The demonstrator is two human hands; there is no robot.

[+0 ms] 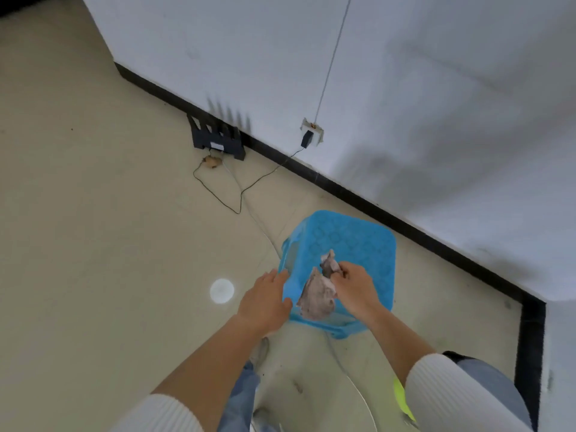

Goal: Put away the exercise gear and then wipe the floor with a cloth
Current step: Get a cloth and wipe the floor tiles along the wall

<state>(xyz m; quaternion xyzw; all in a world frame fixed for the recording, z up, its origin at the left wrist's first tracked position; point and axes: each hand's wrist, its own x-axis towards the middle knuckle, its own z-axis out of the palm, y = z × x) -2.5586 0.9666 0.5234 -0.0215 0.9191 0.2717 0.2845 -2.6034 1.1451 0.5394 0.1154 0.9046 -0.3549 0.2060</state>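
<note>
A blue plastic stool (352, 241) stands on the beige floor near the wall. Over its seat, a crumpled grey cloth (318, 296) hangs from my right hand (353, 283), whose fingers pinch its upper part. My left hand (266, 299) rests with straight fingers against the stool's left edge, holding nothing. A yellow-green object (402, 397) shows partly behind my right sleeve at the bottom right; what it is cannot be told.
A black router (216, 137) sits against the black baseboard, its cable running across the floor to a wall socket (311, 132). A small brown scrap (212, 162) lies by it. A white cable (255, 216) crosses the floor. My legs and shoes are below.
</note>
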